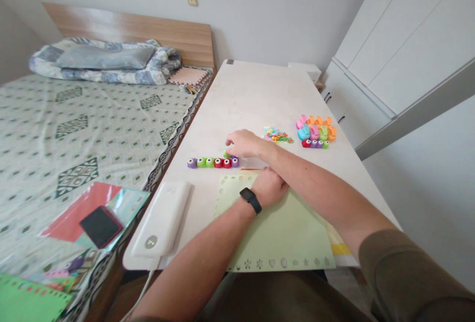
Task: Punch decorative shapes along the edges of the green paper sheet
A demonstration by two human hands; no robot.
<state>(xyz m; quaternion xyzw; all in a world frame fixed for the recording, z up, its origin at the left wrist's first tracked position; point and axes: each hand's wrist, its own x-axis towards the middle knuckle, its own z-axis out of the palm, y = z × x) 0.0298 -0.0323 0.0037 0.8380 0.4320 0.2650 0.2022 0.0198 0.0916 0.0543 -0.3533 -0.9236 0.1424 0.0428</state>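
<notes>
Punches [218, 162], apparently being arranged, next call for precise placement by your right hand [242, 144], its grip, as with your left hand [269, 186], unclear.

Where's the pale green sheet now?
Head view, lower centre: the sheet lies on the near end of the table, beneath the left hand, right of the white device.

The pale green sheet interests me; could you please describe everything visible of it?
The pale green sheet looks like paper or thin card, with shaped holes, a heart and flowers among them, along its near, left and far edges. It lies flat on the white table; the left hand rests on its far part.
</notes>
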